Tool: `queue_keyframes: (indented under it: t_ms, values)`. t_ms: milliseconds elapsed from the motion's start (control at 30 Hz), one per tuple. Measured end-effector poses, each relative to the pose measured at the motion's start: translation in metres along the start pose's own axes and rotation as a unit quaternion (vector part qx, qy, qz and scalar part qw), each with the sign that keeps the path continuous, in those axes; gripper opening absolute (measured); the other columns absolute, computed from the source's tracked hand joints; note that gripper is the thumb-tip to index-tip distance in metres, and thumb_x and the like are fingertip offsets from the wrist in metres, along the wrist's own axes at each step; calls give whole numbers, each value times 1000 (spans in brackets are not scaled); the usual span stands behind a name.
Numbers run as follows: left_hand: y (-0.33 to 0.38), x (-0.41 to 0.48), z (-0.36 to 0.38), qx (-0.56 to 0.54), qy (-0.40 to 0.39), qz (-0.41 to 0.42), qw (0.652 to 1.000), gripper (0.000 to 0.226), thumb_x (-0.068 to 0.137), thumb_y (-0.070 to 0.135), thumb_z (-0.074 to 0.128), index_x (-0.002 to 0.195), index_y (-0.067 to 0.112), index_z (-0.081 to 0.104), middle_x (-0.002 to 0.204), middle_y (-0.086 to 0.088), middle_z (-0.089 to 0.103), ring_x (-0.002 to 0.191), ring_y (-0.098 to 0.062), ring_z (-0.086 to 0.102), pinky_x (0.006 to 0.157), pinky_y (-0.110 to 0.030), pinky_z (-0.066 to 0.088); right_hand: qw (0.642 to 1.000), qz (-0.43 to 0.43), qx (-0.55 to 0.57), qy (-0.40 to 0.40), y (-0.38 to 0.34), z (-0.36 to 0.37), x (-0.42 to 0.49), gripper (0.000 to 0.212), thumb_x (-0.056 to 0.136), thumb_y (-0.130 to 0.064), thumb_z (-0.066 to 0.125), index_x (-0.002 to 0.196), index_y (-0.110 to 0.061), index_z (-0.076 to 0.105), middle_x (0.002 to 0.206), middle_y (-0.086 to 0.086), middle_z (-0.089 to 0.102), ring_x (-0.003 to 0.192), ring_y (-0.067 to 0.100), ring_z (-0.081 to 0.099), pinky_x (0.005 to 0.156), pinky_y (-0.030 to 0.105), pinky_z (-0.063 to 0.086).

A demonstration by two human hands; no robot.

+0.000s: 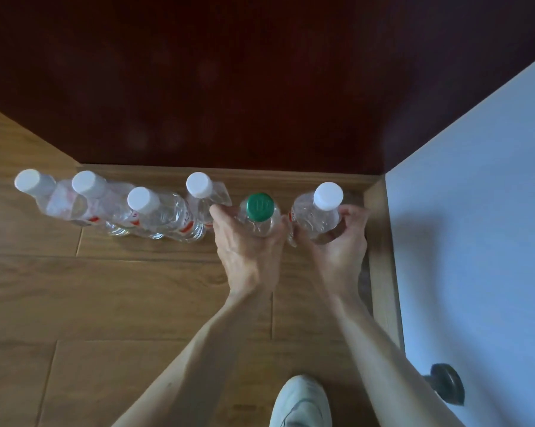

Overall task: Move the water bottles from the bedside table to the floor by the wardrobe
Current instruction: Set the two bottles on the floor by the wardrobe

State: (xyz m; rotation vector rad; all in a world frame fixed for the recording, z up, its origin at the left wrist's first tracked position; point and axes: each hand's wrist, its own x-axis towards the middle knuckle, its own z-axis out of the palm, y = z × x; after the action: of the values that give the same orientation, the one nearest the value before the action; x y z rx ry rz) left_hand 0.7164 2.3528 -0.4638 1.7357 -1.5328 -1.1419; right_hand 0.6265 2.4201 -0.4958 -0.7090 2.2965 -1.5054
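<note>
Several clear water bottles stand in a row on the wooden floor [112, 291] along the foot of the dark red wardrobe [229, 87]. My left hand [249, 248] is wrapped around the green-capped bottle [259, 206]. My right hand [337, 241] grips the white-capped bottle [327, 197] at the right end of the row, close to the corner. To the left stand more white-capped bottles with red labels: one [199, 184] right beside my left hand, one [142, 199] in front, and two others [89, 182] [28, 180] further left.
A pale blue door [475, 226] with a dark round knob [446, 384] stands at the right, its wooden frame [380, 257] close to my right hand. A wooden skirting strip [136, 169] runs under the wardrobe. My white shoe [301, 402] is at the bottom.
</note>
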Motion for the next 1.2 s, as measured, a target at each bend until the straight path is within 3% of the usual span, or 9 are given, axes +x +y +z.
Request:
queue_keyframes:
  t_ms: [167,267,433,767,900,1033,1133,1200]
  values:
    - [-2,-4,15,-40,2,-32,999,60,71,34,83,106,17,39,107,-1,53,97,-14,49,82,-24,37,1000,17,15,15,14,21,10,61,66,-34,91,103,-20,44,90,-10,62,76,-4,60,63,10,45]
    - [-9,-4,22,-57,13,-44,997,66,69,37,85,114,17,41,111,-1,55,106,-18,53,95,-35,45,1000,13,8,20,21,23,16,60,66,-25,92,103,-17,45,88,-12,60,75,-11,59,62,6,43]
    - [-14,-1,26,-93,37,-66,993,62,67,32,86,110,19,42,108,-1,57,106,-22,56,96,-43,47,999,-6,-7,31,26,21,22,55,67,-12,89,104,-7,48,85,-16,55,75,-19,55,63,1,38]
    - [-6,5,33,-152,55,-120,979,72,66,16,88,121,16,43,117,-7,53,109,-23,54,94,-30,43,999,-8,-7,34,27,20,20,57,67,-19,91,102,-10,47,83,-15,55,73,-15,57,61,4,41]
    - [-3,4,37,-160,43,-131,977,73,66,16,88,123,19,43,120,-7,50,111,-22,52,99,-31,43,999,1,-7,33,27,24,21,59,65,-25,91,102,-16,46,85,-14,57,74,-12,58,61,6,42]
    - [1,2,46,-140,31,-113,983,72,70,14,85,126,18,41,125,-7,46,118,-24,48,108,-41,41,999,22,-6,35,26,26,23,62,64,-36,91,103,-16,46,87,-10,60,74,-7,58,61,10,45]
    - [4,1,50,-134,17,-98,986,64,74,11,81,121,20,38,125,-4,43,114,-17,44,107,-31,38,999,32,-2,43,25,25,24,63,64,-37,91,103,-16,46,86,-10,59,72,-8,57,61,9,45]
    - [5,3,51,-137,15,-97,986,71,76,11,80,130,21,35,129,-3,41,118,-17,42,105,-26,32,998,37,-3,49,25,26,24,64,63,-39,91,103,-17,46,88,-9,60,74,-4,59,61,10,45]
